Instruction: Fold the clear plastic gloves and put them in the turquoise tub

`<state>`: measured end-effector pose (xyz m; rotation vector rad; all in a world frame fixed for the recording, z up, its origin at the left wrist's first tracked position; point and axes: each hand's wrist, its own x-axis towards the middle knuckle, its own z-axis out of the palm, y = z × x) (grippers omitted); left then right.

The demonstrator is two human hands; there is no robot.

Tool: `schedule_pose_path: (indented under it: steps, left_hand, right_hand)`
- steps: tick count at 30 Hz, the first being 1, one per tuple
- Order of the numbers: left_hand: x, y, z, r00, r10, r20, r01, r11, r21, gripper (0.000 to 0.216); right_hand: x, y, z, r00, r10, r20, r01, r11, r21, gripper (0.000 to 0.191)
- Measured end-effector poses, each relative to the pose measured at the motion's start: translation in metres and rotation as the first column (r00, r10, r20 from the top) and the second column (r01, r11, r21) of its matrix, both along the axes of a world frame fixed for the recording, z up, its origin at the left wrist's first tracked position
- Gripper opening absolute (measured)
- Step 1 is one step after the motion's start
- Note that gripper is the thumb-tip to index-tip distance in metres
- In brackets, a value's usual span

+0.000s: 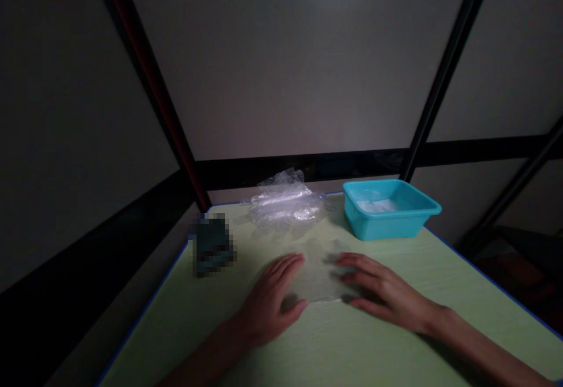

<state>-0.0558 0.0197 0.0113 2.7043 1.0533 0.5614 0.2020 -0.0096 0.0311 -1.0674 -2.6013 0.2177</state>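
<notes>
A thin clear disposable plastic glove lies flat on the table between my hands, its far end faint against the tabletop. My left hand rests at the glove's left side, thumb apart from the fingers. On the right side, my right hand is spread, with its fingertips over or at the glove's edge; slight blur hides whether they press on it. Neither hand grips anything. Beyond them sits a crumpled, shiny heap of clear plastic gloves.
A turquoise plastic basin with something whitish inside stands at the back right of the pale green table. At the left edge is a dark, pixelated object. Grey panels with dark strips rise behind the table.
</notes>
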Motion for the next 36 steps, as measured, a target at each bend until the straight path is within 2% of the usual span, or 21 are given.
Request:
schedule_pose_path:
  steps: [3, 7, 10, 12, 15, 18, 20, 23, 26, 29, 31, 34, 36]
  left_hand:
    - [-0.003, 0.0, 0.001, 0.998, -0.054, 0.016, 0.053, 0.998, 0.018, 0.053]
    - [-0.001, -0.002, 0.001, 0.996, -0.087, -0.007, 0.087, 0.996, 0.02, 0.058]
    - [0.001, -0.004, 0.001, 0.998, -0.06, 0.009, 0.06, 0.998, 0.022, 0.06]
    - [0.002, -0.005, 0.002, 0.998, -0.048, 0.031, 0.048, 0.999, 0.024, 0.061]
    - [0.002, -0.004, 0.0, 0.996, -0.026, 0.088, 0.027, 1.0, -0.002, 0.054]
    - [0.002, 0.002, 0.0, 0.971, 0.028, 0.238, -0.006, 0.996, -0.09, 0.028]
    - [0.002, 0.006, 0.002, 0.929, 0.094, 0.359, -0.03, 0.983, -0.18, 0.013]
    - [0.001, 0.01, 0.012, 0.829, 0.233, 0.508, -0.027, 0.925, -0.38, 0.016]
    - [0.0, 0.009, 0.03, 0.669, 0.377, 0.64, 0.057, 0.833, -0.55, 0.02]
    - [0.002, 0.011, 0.052, 0.561, 0.458, 0.689, 0.082, 0.798, -0.597, 0.022]
    - [0.004, 0.019, 0.065, 0.588, 0.454, 0.669, 0.074, 0.794, -0.604, 0.022]
    - [0.007, 0.04, 0.072, 0.76, 0.356, 0.544, 0.072, 0.786, -0.614, 0.024]
    - [0.01, 0.056, 0.066, 0.861, 0.265, 0.435, 0.093, 0.758, -0.646, 0.026]
  right_hand:
    - [0.01, -0.011, 0.006, 0.991, -0.012, 0.133, -0.002, 0.994, 0.105, 0.017]
    - [0.004, -0.011, -0.002, 0.96, -0.036, 0.279, -0.041, 0.963, 0.267, 0.022]
    - [-0.001, -0.007, -0.004, 0.956, -0.031, 0.293, -0.054, 0.96, 0.275, 0.022]
    - [-0.002, -0.006, -0.002, 0.973, -0.04, 0.228, -0.008, 0.978, 0.207, 0.015]
    - [-0.002, -0.007, 0.003, 0.991, -0.134, -0.016, 0.134, 0.99, 0.031, 0.014]
    - [-0.003, -0.005, 0.007, 0.926, -0.253, -0.279, 0.218, 0.964, -0.153, 0.012]
    - [-0.006, -0.002, 0.009, 0.848, -0.305, -0.434, 0.203, 0.943, -0.266, 0.011]
    - [-0.01, 0.002, 0.016, 0.688, -0.359, -0.631, 0.107, 0.91, -0.401, 0.012]
    - [-0.015, 0.003, 0.026, 0.564, -0.416, -0.713, 0.022, 0.871, -0.491, 0.017]
    - [-0.019, 0.0, 0.036, 0.497, -0.459, -0.737, -0.045, 0.834, -0.55, 0.018]
    - [-0.021, -0.003, 0.04, 0.461, -0.475, -0.749, -0.084, 0.817, -0.57, 0.016]
    - [-0.022, -0.006, 0.037, 0.419, -0.512, -0.75, -0.132, 0.782, -0.609, 0.018]
    - [-0.022, -0.008, 0.029, 0.416, -0.535, -0.735, -0.152, 0.756, -0.637, 0.02]
